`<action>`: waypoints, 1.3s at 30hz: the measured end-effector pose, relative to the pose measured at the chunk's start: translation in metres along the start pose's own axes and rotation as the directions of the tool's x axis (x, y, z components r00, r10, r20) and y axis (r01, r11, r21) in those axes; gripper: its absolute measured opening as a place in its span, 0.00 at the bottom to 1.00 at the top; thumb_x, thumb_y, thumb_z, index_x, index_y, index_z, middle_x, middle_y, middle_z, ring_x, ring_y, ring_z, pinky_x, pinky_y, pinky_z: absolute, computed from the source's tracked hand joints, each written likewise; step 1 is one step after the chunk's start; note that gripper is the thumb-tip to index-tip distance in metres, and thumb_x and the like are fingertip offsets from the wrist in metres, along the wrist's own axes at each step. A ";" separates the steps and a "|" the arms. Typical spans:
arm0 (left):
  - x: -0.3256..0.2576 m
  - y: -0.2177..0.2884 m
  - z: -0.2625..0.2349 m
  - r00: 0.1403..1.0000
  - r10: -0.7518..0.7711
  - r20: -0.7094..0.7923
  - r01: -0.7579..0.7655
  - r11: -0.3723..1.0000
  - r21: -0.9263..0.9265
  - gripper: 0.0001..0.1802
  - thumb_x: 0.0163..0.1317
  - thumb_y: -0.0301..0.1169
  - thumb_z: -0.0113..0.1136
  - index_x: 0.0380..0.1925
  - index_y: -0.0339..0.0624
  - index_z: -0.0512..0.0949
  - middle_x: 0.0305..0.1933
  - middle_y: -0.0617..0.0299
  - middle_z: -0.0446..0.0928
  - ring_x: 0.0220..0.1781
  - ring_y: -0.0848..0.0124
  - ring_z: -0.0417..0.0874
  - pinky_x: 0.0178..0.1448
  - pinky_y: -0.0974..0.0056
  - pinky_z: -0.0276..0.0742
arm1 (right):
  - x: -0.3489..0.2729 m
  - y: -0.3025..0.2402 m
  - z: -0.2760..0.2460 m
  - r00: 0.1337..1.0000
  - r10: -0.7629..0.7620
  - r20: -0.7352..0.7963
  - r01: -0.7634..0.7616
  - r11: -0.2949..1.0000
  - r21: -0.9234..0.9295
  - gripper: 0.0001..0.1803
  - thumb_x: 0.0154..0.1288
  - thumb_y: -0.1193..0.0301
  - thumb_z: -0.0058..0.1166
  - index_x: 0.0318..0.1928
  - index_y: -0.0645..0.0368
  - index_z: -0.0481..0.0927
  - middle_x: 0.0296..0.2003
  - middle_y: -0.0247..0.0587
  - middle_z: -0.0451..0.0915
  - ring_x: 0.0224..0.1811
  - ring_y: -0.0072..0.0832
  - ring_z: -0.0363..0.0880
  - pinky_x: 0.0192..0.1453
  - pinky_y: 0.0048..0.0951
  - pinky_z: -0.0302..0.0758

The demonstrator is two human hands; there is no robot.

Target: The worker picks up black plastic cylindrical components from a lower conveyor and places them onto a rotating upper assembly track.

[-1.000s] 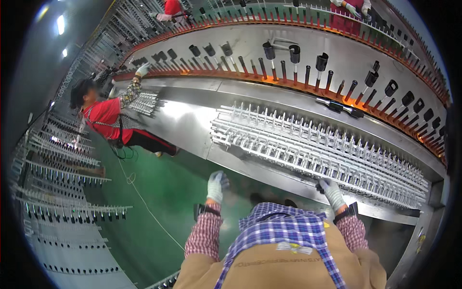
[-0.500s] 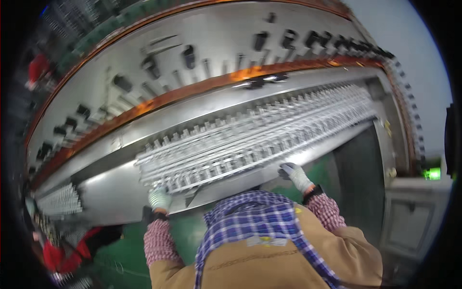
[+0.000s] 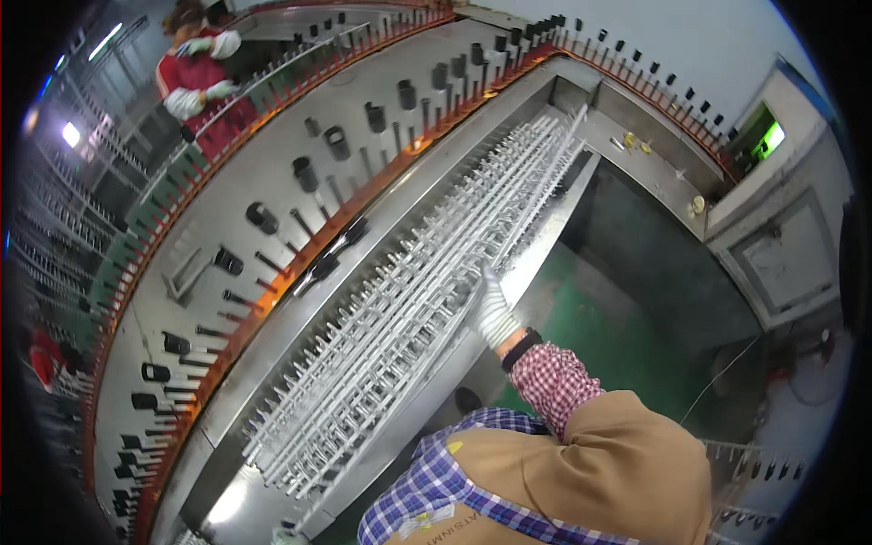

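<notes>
A long silvery metal rack (image 3: pixel 363 350), with rows of short prongs along its bars, lies slantwise in the steel trough (image 3: pixel 213 436). Several such racks seem to be stacked there, and the nearest one's far end sits askew. My right hand (image 3: pixel 496 313), in a white glove with grey fingertips, is at the near edge of this rack. Its fingers close on the rail about midway along. At the lower rim a pale glove (image 3: pixel 289 534), apparently my left hand, shows only in part beside the rack's near end, its fingers unclear.
Beyond the trough runs an orange-edged conveyor (image 3: pixel 218 381) with upright pins, some carrying black pieces. Two black parts (image 3: pixel 331 254) rest on the trough's far ledge. A person in red (image 3: pixel 204 91) stands at the back left. A grey cabinet (image 3: pixel 786 245) is at right.
My view has swung, so the rack now slants steeply up to the right. My right hand has come onto the rack's near rail, and my left hand is nearly out of view.
</notes>
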State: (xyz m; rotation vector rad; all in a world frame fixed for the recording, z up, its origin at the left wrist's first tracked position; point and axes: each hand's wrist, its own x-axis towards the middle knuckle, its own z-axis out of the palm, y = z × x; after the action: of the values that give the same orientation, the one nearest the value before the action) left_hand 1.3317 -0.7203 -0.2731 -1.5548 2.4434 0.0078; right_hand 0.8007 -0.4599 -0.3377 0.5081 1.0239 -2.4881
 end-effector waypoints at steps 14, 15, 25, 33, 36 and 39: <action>-0.056 0.052 -0.067 0.986 -0.166 0.016 0.164 0.956 -0.244 0.18 0.40 0.28 0.55 0.35 0.36 0.72 0.38 0.50 0.73 0.42 0.53 0.71 0.50 0.54 0.63 | -0.025 -0.032 -0.069 0.893 0.443 0.077 -0.449 0.890 0.085 0.31 0.54 0.41 0.35 0.44 0.56 0.67 0.27 0.42 0.68 0.32 0.39 0.66 0.34 0.42 0.68; -0.052 0.041 -0.059 0.967 0.071 -0.243 -0.086 0.995 -0.054 0.17 0.38 0.28 0.57 0.34 0.37 0.73 0.36 0.50 0.73 0.43 0.53 0.71 0.48 0.56 0.65 | -0.017 -0.041 -0.089 0.984 0.166 0.067 -0.128 0.914 -0.385 0.31 0.53 0.41 0.37 0.40 0.57 0.69 0.30 0.40 0.70 0.35 0.35 0.67 0.37 0.37 0.67; 0.030 0.034 0.024 0.955 0.017 -0.296 -0.024 1.000 -0.020 0.10 0.45 0.30 0.50 0.27 0.55 0.78 0.32 0.63 0.77 0.37 0.64 0.76 0.42 0.58 0.66 | -0.068 -0.020 -0.039 0.945 0.325 -0.037 -0.320 0.895 -0.312 0.26 0.53 0.45 0.45 0.35 0.57 0.68 0.26 0.37 0.69 0.26 0.27 0.67 0.37 0.32 0.68; 0.020 -0.008 0.002 0.957 0.284 -0.067 -0.285 0.860 -0.423 0.29 0.37 0.30 0.57 0.47 0.48 0.68 0.49 0.58 0.69 0.51 0.57 0.68 0.56 0.56 0.62 | -0.143 0.022 0.036 0.897 0.043 0.441 0.211 0.833 -0.511 0.17 0.62 0.59 0.43 0.32 0.62 0.69 0.22 0.37 0.70 0.21 0.21 0.70 0.30 0.21 0.70; 0.057 0.001 -0.035 0.977 0.042 -0.208 -0.212 0.202 -0.956 0.20 0.45 0.20 0.48 0.43 0.35 0.68 0.41 0.57 0.72 0.41 0.72 0.72 0.45 0.71 0.69 | -0.167 0.045 0.039 0.894 -0.024 0.448 0.328 0.715 -0.617 0.16 0.62 0.60 0.43 0.30 0.62 0.70 0.22 0.36 0.72 0.22 0.21 0.72 0.30 0.21 0.71; 0.111 0.067 -0.069 0.914 0.067 -0.400 -0.397 -0.059 -0.916 0.15 0.53 0.26 0.52 0.42 0.35 0.69 0.38 0.61 0.73 0.36 0.75 0.72 0.42 0.72 0.69 | -0.189 0.059 0.044 0.890 0.042 0.453 0.291 0.714 -0.637 0.16 0.62 0.60 0.44 0.32 0.63 0.71 0.23 0.37 0.73 0.24 0.21 0.72 0.31 0.21 0.70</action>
State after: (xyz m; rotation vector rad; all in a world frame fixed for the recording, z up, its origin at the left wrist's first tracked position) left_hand 1.2138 -0.7996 -0.2377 -1.3021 2.8745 2.3721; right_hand 0.9836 -0.4883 -0.2533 -0.3663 1.6943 -1.9369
